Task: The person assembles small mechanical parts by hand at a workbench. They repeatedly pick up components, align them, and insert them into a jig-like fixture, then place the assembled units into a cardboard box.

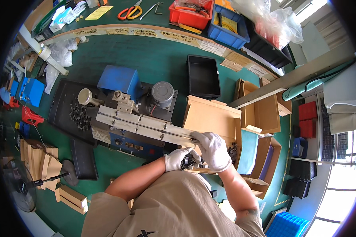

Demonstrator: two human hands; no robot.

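My left hand (175,159), in a white glove, is closed around a bunch of small black parts (188,160) just in front of my body. Close beside it, my right hand (214,153), also gloved, has its fingertips bent together at the right end of a long metal rail (146,127). Whatever those fingertips may pinch is hidden. The rail belongs to a bench machine with a blue control panel (134,147), a blue housing (118,82) and a round grey motor (162,93). More black parts (80,116) lie loose near the rail's left end.
Behind my right hand, an open cardboard box (211,114) stands against the rail's end. Farther back sits a black bin (203,77). Cardboard trays (261,112) line the right. A black tray (61,104) lies left, and a small fan (21,191) stands lower left.
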